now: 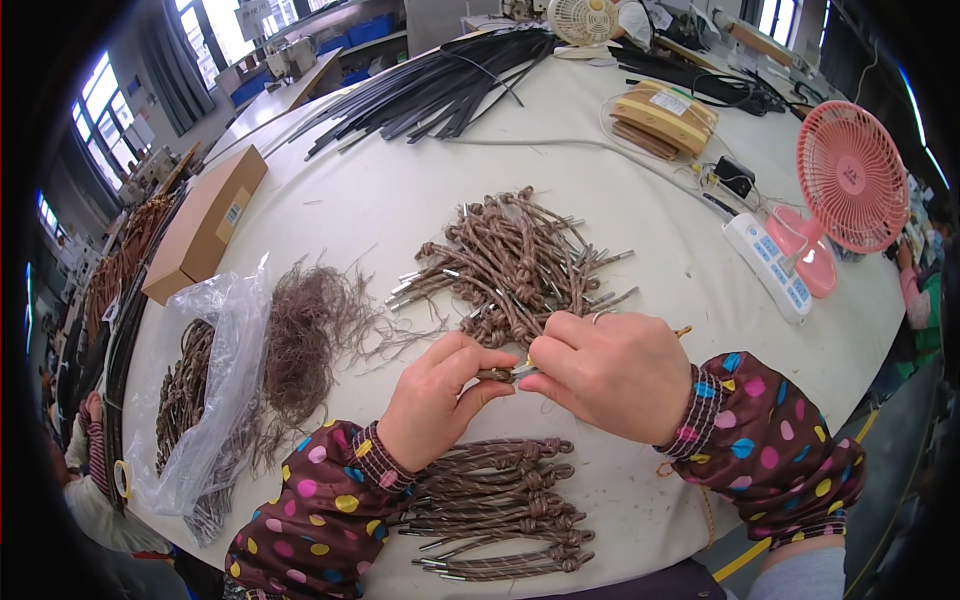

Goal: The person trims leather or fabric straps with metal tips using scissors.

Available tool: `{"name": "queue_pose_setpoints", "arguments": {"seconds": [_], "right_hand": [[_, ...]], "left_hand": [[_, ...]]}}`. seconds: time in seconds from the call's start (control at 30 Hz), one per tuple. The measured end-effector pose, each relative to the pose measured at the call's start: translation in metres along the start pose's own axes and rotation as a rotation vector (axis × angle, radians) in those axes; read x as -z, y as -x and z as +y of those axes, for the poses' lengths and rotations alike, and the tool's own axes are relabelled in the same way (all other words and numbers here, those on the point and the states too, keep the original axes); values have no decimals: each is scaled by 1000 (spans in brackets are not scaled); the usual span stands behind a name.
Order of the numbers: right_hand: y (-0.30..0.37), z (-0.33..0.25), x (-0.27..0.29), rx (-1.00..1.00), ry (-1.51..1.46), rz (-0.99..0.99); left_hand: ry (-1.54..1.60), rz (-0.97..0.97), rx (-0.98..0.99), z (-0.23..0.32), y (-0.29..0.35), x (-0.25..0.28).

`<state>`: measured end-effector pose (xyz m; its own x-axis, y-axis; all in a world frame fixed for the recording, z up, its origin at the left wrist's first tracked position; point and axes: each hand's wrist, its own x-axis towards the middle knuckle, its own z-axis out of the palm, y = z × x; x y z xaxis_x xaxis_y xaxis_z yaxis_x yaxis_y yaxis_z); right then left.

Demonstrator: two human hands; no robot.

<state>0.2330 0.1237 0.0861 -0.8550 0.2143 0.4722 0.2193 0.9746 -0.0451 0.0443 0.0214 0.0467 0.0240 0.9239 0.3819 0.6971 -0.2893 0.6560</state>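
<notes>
My left hand [437, 395] pinches the end of a brown cord [494, 375] between thumb and fingers. Against it, my right hand [615, 375] is closed on something mostly hidden; a small silvery piece and a bit of yellow show at its fingertips. Just beyond both hands lies a heap of knotted brown cords [520, 255] with metal tips. Nearer to me, more knotted cords [500, 500] are laid side by side in a stack, knots to the right. Polka-dot sleeves cover both forearms.
Left of my hands are a tangle of brown thread [305, 345], a clear plastic bag [225, 400] of cords and a cardboard box [205, 225]. At right stand a pink fan [850, 175] and a white power strip [768, 265]. Black strips [430, 90] lie across the far table.
</notes>
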Motion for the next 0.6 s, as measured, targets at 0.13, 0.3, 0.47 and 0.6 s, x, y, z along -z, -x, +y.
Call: {"name": "queue_pose_setpoints", "arguments": {"seconds": [0.13, 0.3, 0.47, 0.6], "right_hand": [[0, 1, 0, 1, 8, 4], [1, -1, 1, 16, 30, -11], [2, 0, -1, 30, 39, 8], [2, -1, -1, 27, 48, 4]], "left_hand": [[6, -2, -15, -2, 0, -2], [0, -6, -28, -1, 1, -1], [-4, -6, -29, -1, 0, -1], [-6, -2, -33, -1, 0, -1]]}}
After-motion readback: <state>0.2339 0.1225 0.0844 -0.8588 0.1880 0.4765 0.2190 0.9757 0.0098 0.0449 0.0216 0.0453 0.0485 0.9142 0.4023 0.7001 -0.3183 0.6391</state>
